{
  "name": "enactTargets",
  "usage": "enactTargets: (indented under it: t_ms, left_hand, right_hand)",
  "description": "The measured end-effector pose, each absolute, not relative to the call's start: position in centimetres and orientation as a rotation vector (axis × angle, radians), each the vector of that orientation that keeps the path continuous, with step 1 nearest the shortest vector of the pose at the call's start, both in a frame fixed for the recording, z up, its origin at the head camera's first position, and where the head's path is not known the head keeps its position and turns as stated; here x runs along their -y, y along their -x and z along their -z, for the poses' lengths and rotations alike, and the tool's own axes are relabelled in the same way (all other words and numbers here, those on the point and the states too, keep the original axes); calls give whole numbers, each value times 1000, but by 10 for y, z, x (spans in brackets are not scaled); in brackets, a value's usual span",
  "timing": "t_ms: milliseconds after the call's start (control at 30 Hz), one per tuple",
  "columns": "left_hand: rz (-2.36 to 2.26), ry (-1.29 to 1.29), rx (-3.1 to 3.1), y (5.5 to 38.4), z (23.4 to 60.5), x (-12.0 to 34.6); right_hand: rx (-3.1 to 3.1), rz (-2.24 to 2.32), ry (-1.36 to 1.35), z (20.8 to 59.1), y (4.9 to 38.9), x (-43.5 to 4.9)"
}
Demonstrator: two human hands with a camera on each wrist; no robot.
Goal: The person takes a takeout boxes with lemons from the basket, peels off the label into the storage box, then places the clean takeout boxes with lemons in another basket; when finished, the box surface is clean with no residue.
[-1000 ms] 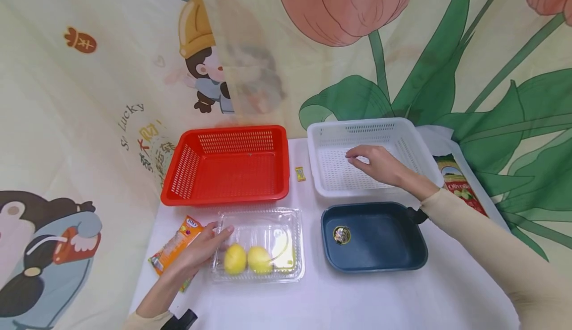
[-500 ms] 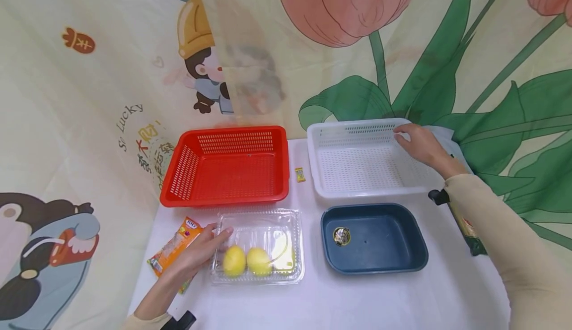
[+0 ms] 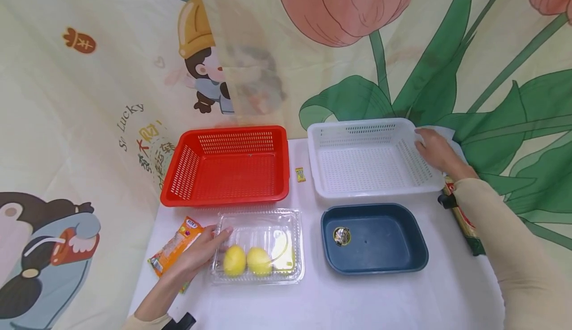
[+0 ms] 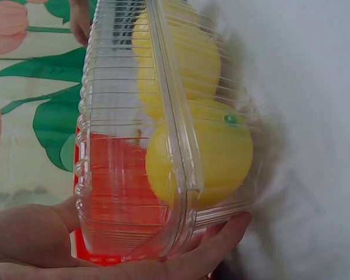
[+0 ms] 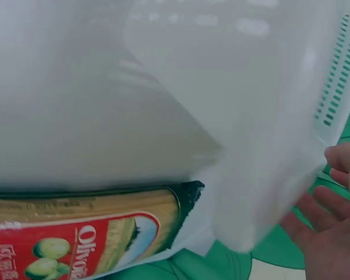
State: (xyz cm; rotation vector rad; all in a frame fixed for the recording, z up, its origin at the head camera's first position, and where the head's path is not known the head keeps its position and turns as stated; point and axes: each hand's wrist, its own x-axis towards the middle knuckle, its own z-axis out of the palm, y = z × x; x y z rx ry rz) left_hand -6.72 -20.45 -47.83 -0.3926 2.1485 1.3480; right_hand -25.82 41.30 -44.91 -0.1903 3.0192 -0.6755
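Observation:
My left hand (image 3: 203,248) holds a clear plastic clamshell box (image 3: 286,221) by its left side, thumb on the lid. Yellow lemons (image 4: 201,151) show through its wall, two of them plain in the head view. On the right, my right hand (image 3: 438,151) is at the right rim of a white plastic basket (image 3: 357,168). The right wrist view has the thumb at the rim and the other fingers (image 5: 326,210) along the outer wall. Beside that basket lies a pasta pack (image 5: 76,233) with a red label, partly covered by the right forearm in the head view.
A red basket (image 3: 241,202) stands at the back left. In front of the white basket sits a dark blue tray (image 3: 384,250) with a round sticker. A small yellow packet (image 3: 300,174) lies between the baskets, and an orange snack bag (image 3: 176,243) lies left of the box.
My right hand has moved right, from above the white basket to its right rim. The left hand and the clamshell box have stayed in place.

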Motion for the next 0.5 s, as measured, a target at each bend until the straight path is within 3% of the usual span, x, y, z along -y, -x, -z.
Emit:
enactTargets:
  t_ms: [500]
  left_hand:
    - [-1383,508,-2182,64,478,201]
  right_hand:
    - [-2995,699,141,465,252,-409]
